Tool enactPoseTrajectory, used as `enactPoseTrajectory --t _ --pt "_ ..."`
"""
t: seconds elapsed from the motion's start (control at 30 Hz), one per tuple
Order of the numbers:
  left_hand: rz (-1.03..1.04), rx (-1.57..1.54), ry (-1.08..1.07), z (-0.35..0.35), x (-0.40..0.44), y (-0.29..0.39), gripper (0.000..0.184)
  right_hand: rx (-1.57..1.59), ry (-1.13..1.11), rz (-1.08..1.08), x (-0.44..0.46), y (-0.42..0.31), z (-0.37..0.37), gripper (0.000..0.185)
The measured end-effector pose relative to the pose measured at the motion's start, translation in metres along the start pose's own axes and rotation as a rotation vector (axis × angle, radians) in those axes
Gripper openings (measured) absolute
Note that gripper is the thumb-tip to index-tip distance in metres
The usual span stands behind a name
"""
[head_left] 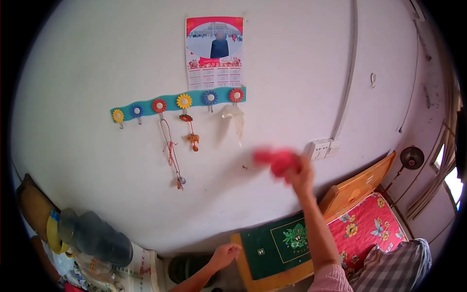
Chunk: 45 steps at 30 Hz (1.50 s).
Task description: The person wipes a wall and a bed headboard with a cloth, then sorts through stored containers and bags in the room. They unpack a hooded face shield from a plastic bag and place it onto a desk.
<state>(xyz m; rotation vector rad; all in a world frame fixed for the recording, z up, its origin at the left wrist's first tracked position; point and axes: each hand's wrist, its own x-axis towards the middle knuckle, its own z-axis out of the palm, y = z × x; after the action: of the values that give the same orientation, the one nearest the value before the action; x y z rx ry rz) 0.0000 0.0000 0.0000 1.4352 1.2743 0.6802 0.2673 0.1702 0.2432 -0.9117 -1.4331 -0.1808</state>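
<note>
My right hand [302,177] is raised in front of the wall, its fingers closed on a red cloth-like thing [284,163]. Motion smears the cloth, so its exact kind is unclear. Lower down, my left hand [226,255] hovers left of the green box [265,248], with fingers curled in and nothing visible in them. On the wall, a teal hook rack [172,103] with flower-shaped hooks is up and to the left of my right hand. From it hang a red cord [170,153], an orange animal pendant [192,138] and a whitish plastic bag [236,119].
A calendar [214,78] is fixed above the rack. Right of the cloth is a wall socket [319,149]. Below stand a bed with red floral bedding [365,224] and a wooden headboard [360,187]. A large dark water bottle [99,238] lies at lower left.
</note>
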Motion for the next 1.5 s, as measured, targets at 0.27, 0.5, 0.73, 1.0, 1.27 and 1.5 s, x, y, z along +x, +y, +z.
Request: enactPoseTrajectory --t 0.27,0.5,0.73,1.0,1.27,1.5 --pt "0.128 -0.126 0.009 0.026 0.012 0.044 0.023 -0.376 -0.052 -0.008 -0.084 0.078 0.076 0.058" --pt "0.616 0.665 0.375 0.0 0.027 0.077 0.062 0.228 -1.086 0.341 -0.245 0.013 0.025 0.045" --pt "0.171 0.25 -0.162 0.027 0.038 0.074 0.057 0.322 -0.811 0.572 -0.263 0.021 -0.032 0.055" --pt "1.069 0.212 0.25 0.035 0.056 0.249 0.052 -0.1 -0.433 0.87 -0.386 0.1 -0.118 0.038" --pt "0.935 1.629 0.219 0.08 0.252 0.108 0.04 0.111 -0.559 1.017 -0.377 0.057 -0.132 0.031" --pt "0.479 1.234 -0.406 0.049 0.18 0.056 0.036 -0.009 -0.648 1.128 -0.404 0.083 -0.163 0.02"
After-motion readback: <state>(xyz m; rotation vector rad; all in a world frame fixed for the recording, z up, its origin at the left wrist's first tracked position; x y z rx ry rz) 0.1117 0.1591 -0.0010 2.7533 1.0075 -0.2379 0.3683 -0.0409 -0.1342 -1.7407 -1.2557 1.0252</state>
